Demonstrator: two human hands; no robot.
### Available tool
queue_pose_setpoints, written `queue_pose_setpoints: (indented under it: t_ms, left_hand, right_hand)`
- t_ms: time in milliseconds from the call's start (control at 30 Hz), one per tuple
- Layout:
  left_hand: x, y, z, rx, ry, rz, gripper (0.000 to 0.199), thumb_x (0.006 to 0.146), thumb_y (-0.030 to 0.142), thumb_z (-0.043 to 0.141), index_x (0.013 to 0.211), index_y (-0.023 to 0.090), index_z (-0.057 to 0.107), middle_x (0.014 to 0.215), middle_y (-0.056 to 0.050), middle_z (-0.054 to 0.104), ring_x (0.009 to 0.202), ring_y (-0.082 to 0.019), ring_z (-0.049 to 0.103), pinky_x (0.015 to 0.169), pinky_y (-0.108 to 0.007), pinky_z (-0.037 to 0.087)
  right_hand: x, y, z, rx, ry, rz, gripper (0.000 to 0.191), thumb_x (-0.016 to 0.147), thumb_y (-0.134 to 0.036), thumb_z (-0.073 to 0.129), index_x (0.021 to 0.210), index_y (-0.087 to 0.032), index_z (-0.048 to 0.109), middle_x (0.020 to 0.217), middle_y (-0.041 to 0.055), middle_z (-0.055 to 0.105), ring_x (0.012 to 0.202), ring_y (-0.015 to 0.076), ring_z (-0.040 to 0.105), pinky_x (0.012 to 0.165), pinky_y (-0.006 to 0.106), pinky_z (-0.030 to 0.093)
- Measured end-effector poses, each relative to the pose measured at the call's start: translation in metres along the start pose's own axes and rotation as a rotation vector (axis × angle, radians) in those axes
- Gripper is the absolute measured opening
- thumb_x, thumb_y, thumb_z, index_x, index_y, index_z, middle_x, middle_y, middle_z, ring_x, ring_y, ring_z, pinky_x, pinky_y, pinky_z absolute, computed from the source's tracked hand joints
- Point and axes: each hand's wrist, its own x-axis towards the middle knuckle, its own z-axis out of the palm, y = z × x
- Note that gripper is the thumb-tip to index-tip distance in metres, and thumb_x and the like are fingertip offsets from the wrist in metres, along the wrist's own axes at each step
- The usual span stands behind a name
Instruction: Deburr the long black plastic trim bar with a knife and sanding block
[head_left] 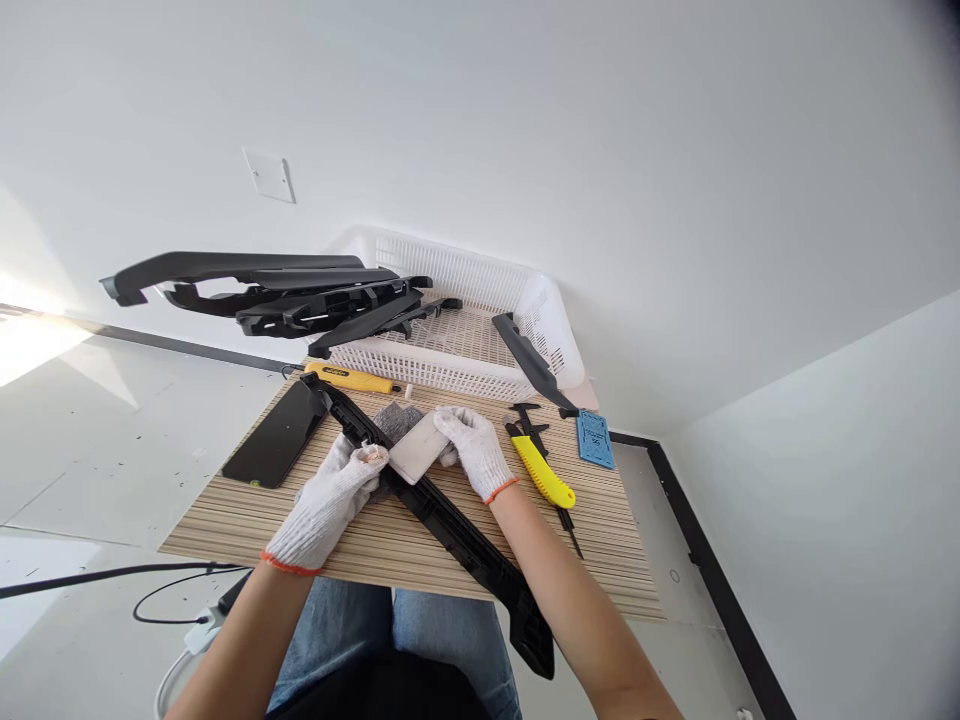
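Observation:
A long black plastic trim piece (457,530) lies slantwise over the table, its ribbed side up and its lower end past the front edge. My left hand (322,510), in a white knit glove, is closed round the trim's upper part. My right hand (476,450), gloved the same way, pinches a pale, flat rectangular sheet (420,448). The sheet's lower left end is at the trim, near my left thumb; whether it touches cannot be made out. A grey cloth (396,420) is partly hidden behind the sheet and trim.
A white plastic basket (450,375) with several black trim pieces (300,290) stands at the back. A black phone (277,435) and a yellow-handled tool (349,378) are at left. To the right are a yellow utility knife (544,472), black calipers (531,425) and a blue block (595,440).

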Motion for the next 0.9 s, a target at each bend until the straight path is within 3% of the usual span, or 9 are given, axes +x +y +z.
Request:
queue_pose_setpoints:
  t_ms: [167,333,433,533,700,833,900]
  left_hand:
    - [0.0,0.001,0.002,-0.022,0.012,0.004,0.051,0.05,0.017,0.096,0.083,0.022,0.058,0.067,0.008,0.056,0.053,-0.006,0.045,0.047,-0.015,0.041]
    - [0.003,-0.001,-0.001,-0.043,0.008,-0.007,0.051,0.052,0.021,0.097,0.078,0.021,0.052,0.064,0.009,0.05,0.05,-0.004,0.04,0.044,-0.014,0.037]
    - [0.003,-0.001,-0.003,-0.045,0.012,-0.013,0.049,0.054,0.021,0.095,0.079,0.021,0.053,0.064,0.009,0.048,0.051,-0.004,0.041,0.045,-0.014,0.036]
    - [0.001,0.001,-0.002,-0.037,0.019,-0.013,0.05,0.054,0.021,0.097,0.082,0.02,0.055,0.065,0.009,0.048,0.052,-0.004,0.041,0.046,-0.014,0.038]
    - [-0.001,0.003,0.001,-0.03,0.007,-0.005,0.052,0.052,0.026,0.099,0.079,0.019,0.054,0.065,0.008,0.048,0.051,-0.003,0.039,0.046,-0.015,0.04]
    - [0.0,0.003,0.001,-0.043,0.017,0.002,0.049,0.055,0.023,0.097,0.077,0.019,0.054,0.067,0.007,0.048,0.052,-0.004,0.039,0.046,-0.014,0.04]
    - [0.0,0.003,0.001,-0.052,0.018,0.005,0.049,0.056,0.023,0.097,0.078,0.019,0.053,0.067,0.008,0.047,0.052,-0.003,0.039,0.045,-0.014,0.039]
  right_hand:
    - [-0.005,-0.004,0.003,-0.075,-0.096,0.054,0.053,0.06,-0.055,0.086,0.095,-0.019,0.069,0.06,-0.003,0.064,0.045,0.0123,0.058,0.035,0.02,0.041]
    - [0.0,-0.004,0.002,-0.053,0.061,0.006,0.051,0.072,-0.057,0.076,0.104,-0.019,0.068,0.068,-0.0023,0.064,0.05,0.0104,0.057,0.038,0.019,0.041]
    - [0.003,-0.003,-0.002,-0.036,0.071,-0.008,0.049,0.078,-0.053,0.072,0.114,-0.02,0.069,0.072,-0.0018,0.064,0.051,0.0105,0.056,0.038,0.019,0.04]
    - [0.003,0.0,-0.006,0.012,-0.045,-0.014,0.044,0.081,-0.044,0.07,0.119,-0.023,0.069,0.079,-0.0008,0.067,0.054,0.0111,0.059,0.038,0.018,0.04]
    - [0.001,0.003,-0.009,0.091,-0.291,0.107,0.029,0.081,-0.037,0.069,0.105,-0.021,0.067,0.077,-0.0008,0.067,0.061,0.0132,0.064,0.05,0.022,0.054]
    - [-0.003,-0.007,-0.015,0.152,-0.367,0.114,0.042,0.078,-0.039,0.078,0.115,-0.023,0.067,0.094,0.0013,0.073,0.077,0.0147,0.07,0.068,0.027,0.062]
    - [-0.005,-0.013,-0.018,0.127,-0.347,0.101,0.051,0.073,-0.043,0.085,0.116,-0.023,0.067,0.091,0.0007,0.072,0.076,0.014,0.07,0.066,0.026,0.061]
